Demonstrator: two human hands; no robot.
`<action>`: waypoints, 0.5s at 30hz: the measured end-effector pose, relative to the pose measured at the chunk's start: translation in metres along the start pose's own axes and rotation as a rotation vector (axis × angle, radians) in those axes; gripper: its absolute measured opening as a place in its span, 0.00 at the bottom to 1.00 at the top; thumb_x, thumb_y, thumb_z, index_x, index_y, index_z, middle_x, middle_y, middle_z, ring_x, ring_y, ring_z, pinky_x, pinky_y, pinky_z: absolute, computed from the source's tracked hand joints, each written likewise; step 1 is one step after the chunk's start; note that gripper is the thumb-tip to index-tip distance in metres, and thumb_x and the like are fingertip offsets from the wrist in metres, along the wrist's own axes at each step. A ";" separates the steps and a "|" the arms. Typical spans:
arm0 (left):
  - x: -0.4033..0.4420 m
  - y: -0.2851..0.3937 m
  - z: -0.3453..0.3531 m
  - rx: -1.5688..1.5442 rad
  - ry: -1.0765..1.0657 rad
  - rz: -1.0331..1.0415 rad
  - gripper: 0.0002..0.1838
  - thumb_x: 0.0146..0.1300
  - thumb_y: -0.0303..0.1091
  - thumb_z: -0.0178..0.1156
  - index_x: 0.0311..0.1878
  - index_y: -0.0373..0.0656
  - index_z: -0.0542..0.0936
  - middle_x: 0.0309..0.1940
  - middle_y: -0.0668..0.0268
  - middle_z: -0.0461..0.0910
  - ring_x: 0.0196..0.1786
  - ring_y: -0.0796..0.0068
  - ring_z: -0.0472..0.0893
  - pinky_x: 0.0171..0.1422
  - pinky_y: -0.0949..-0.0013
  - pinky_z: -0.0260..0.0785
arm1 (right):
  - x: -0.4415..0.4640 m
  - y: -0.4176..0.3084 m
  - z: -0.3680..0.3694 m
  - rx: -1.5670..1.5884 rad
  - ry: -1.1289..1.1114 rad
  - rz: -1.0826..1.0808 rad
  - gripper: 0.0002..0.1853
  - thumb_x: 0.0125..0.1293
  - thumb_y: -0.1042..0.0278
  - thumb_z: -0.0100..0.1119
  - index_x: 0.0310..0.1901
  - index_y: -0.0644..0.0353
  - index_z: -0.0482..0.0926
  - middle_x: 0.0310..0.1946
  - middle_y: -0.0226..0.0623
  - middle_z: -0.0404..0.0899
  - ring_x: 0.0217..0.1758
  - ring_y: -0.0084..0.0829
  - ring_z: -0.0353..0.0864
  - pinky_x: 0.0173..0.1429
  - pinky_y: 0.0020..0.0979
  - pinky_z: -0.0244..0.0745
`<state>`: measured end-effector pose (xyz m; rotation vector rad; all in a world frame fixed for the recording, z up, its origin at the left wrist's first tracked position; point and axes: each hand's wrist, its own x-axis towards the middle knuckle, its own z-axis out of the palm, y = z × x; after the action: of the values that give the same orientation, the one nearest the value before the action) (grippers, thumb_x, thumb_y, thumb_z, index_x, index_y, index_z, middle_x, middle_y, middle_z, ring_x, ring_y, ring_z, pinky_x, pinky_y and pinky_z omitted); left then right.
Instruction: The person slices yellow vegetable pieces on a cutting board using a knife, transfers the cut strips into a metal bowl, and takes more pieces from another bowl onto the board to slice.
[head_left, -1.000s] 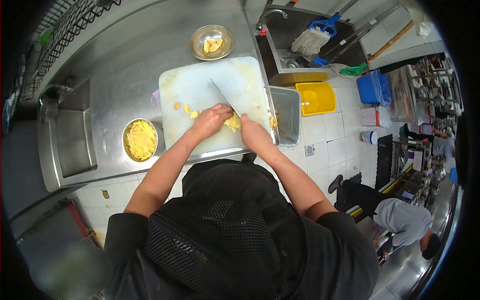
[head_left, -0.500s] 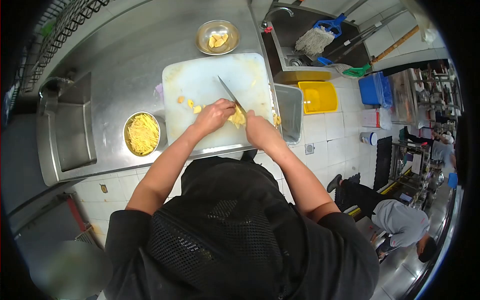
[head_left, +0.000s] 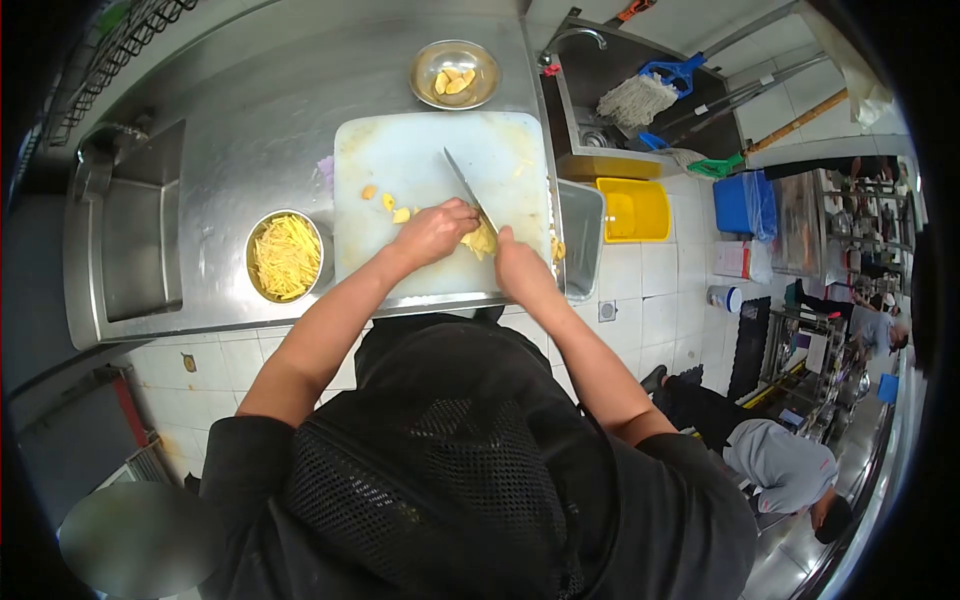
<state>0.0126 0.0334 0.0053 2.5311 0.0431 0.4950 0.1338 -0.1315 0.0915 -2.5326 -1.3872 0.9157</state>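
My right hand (head_left: 522, 268) grips a knife (head_left: 463, 180), its blade slanting up and left across the white cutting board (head_left: 390, 140). Curled beside the blade, my left hand (head_left: 433, 232) presses on ginger that its fingers mostly hide. Cut yellow ginger (head_left: 480, 241) lies in a small pile under and just right of those fingers, against the blade. A few loose ginger pieces (head_left: 389, 201) rest on the board left of my left hand. To the left of the board stands a metal container filled with ginger shreds (head_left: 285, 258).
Beyond the board sits a metal bowl (head_left: 420, 85) with several ginger pieces. A grey bin (head_left: 582, 240) and a yellow bin (head_left: 638, 210) stand right of the counter. Sinks flank the work surface, one holding a mop (head_left: 637, 102). A person in grey (head_left: 785, 462) bends at the lower right.
The view has shifted slightly, so the counter sits a little differently in frame. Both hands and the knife hold nearly the same place over the board.
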 end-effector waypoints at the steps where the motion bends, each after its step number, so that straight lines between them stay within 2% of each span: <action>1: -0.003 0.004 0.000 -0.006 -0.009 -0.003 0.13 0.58 0.22 0.62 0.45 0.38 0.87 0.47 0.63 0.86 0.54 0.62 0.83 0.54 0.61 0.80 | -0.001 -0.004 -0.009 0.009 -0.044 0.004 0.11 0.71 0.77 0.43 0.51 0.72 0.69 0.40 0.67 0.84 0.48 0.63 0.86 0.55 0.57 0.79; 3: 0.000 0.003 -0.006 -0.005 -0.022 -0.005 0.13 0.58 0.22 0.61 0.46 0.38 0.88 0.47 0.63 0.86 0.53 0.61 0.83 0.55 0.61 0.80 | -0.016 -0.014 -0.022 0.009 -0.093 0.025 0.11 0.71 0.77 0.42 0.51 0.71 0.69 0.41 0.67 0.84 0.47 0.64 0.86 0.54 0.57 0.79; 6: 0.001 0.000 -0.005 0.042 -0.051 0.010 0.14 0.58 0.22 0.62 0.47 0.39 0.88 0.47 0.64 0.86 0.53 0.62 0.83 0.55 0.61 0.80 | -0.029 -0.009 -0.001 -0.043 -0.081 0.092 0.12 0.71 0.77 0.42 0.53 0.71 0.70 0.40 0.66 0.84 0.46 0.65 0.86 0.51 0.55 0.81; 9: 0.001 0.000 -0.003 0.030 -0.035 0.001 0.15 0.57 0.22 0.59 0.46 0.39 0.88 0.49 0.67 0.86 0.56 0.64 0.82 0.55 0.62 0.80 | 0.006 0.006 0.010 0.019 -0.001 0.015 0.13 0.71 0.77 0.42 0.54 0.71 0.70 0.40 0.65 0.85 0.47 0.64 0.86 0.52 0.57 0.80; 12: 0.002 -0.004 -0.004 0.012 -0.049 0.022 0.13 0.59 0.23 0.62 0.47 0.40 0.88 0.48 0.64 0.87 0.53 0.63 0.83 0.54 0.61 0.81 | -0.007 -0.005 -0.009 0.018 0.018 -0.020 0.13 0.71 0.78 0.42 0.53 0.71 0.70 0.40 0.65 0.84 0.47 0.64 0.86 0.53 0.58 0.79; 15: 0.000 -0.003 -0.005 0.017 -0.036 0.031 0.13 0.59 0.23 0.63 0.47 0.39 0.88 0.48 0.64 0.87 0.53 0.62 0.84 0.54 0.61 0.81 | -0.029 -0.008 0.002 -0.015 -0.050 0.087 0.13 0.71 0.77 0.43 0.53 0.72 0.70 0.39 0.66 0.84 0.45 0.63 0.86 0.49 0.55 0.81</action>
<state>0.0115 0.0387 0.0074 2.5598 -0.0055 0.4629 0.1153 -0.1502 0.1059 -2.6177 -1.3108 0.9930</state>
